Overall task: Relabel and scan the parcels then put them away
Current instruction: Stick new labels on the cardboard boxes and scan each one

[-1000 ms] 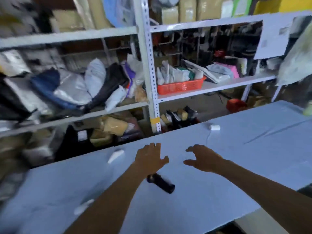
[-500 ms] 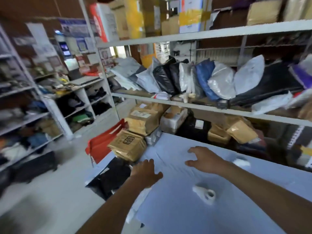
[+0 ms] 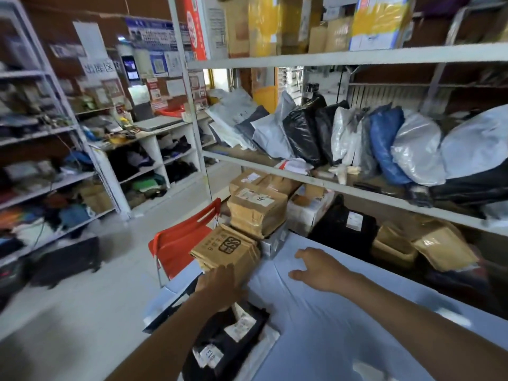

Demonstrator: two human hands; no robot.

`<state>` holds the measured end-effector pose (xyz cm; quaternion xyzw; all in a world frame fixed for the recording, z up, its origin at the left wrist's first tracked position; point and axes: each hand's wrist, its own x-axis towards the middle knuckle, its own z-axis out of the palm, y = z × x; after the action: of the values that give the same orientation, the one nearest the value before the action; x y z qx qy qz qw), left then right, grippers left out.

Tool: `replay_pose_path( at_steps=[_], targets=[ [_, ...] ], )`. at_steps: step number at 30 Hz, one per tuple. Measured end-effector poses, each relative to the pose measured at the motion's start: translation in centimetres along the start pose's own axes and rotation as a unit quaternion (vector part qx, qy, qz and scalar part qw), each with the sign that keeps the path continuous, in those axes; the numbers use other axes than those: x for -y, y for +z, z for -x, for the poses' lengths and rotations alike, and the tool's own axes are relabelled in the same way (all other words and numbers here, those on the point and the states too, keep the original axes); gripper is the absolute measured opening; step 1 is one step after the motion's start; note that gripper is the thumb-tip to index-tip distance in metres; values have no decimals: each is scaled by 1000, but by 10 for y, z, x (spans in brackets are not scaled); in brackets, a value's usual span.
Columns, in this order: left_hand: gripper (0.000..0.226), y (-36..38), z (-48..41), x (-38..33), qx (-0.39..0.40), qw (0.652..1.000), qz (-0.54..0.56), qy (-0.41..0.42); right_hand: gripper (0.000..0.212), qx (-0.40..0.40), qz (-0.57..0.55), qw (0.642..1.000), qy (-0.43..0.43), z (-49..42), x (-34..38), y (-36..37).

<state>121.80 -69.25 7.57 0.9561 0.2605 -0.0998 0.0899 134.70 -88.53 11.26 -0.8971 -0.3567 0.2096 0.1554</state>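
Observation:
A brown cardboard parcel point(image 3: 228, 247) with a black printed mark lies at the left end of the pale blue table point(image 3: 343, 320). My left hand point(image 3: 220, 287) reaches to its near side, fingers against the box; whether they curl round it is blurred. Below that hand lie black bag parcels point(image 3: 228, 345) with white labels. My right hand point(image 3: 319, 266) hovers open over the table, fingers spread, just right of the box. Behind the brown parcel stand two more stacked brown boxes point(image 3: 257, 213).
A red plastic chair point(image 3: 181, 240) stands left of the table. A metal shelf point(image 3: 357, 188) behind the table holds grey, black and blue poly bags point(image 3: 384, 144); brown padded parcels point(image 3: 442, 248) sit beneath it. More racks line the left wall across a pale floor aisle.
My view swung left from the table's middle to its left end. The black handheld device and tape roll left the view. Both hands moved toward the brown parcel stack; the left now meets the box.

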Motion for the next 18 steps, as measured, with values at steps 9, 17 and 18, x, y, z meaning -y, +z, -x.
replay_pose_path(
  at_steps=[9, 17, 18],
  targets=[
    [50, -37, -104, -2, -54, 994, 88, 16, 52, -47, -73, 995, 39, -85, -2, -48],
    [49, -43, -239, 10, -13, 988, 151, -10, 29, -45, -119, 987, 94, -207, 1, -38],
    [54, -43, -254, 13, -15, 986, 163, -27, 29, -44, -130, 986, 98, -223, 1, -35]
  ],
)
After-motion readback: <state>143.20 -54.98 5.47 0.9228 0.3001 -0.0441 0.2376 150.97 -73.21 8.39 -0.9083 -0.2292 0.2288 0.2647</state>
